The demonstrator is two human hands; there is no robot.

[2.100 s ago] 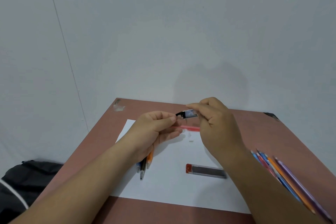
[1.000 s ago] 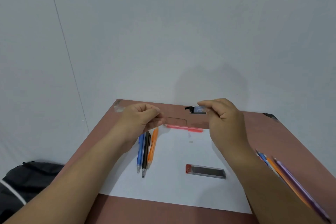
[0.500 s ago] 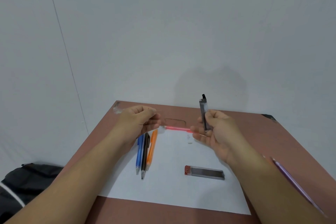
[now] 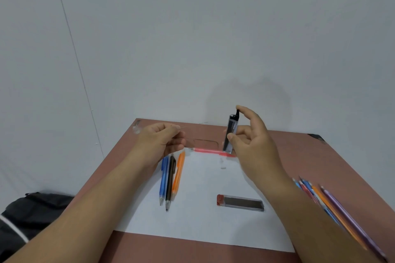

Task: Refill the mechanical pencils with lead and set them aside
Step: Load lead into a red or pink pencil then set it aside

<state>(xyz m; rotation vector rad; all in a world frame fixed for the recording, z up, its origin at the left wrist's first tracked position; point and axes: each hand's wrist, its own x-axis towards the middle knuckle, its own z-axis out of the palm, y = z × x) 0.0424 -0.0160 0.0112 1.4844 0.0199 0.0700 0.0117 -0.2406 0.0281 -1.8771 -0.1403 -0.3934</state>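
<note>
Brown table [image 4: 299, 156] against plain pale grey walls [image 4: 213, 38].

A single head-worn view looks forward and down from the near edge of the desk [image 4: 299, 147], close above both forearms; the wide lens takes in much of the wall [image 4: 192, 38] behind, apparently a corner.

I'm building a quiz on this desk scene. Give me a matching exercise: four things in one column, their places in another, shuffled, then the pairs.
Things
1. black-capped lead case
2. red-capped lead case
3. pink pencil
4. black pencil

Places
A. flat on the paper, near side
B. between the blue pencil and orange pencil
C. upright in the right hand
D. along the paper's far edge

Pairs: 1-C, 2-A, 3-D, 4-B
</note>
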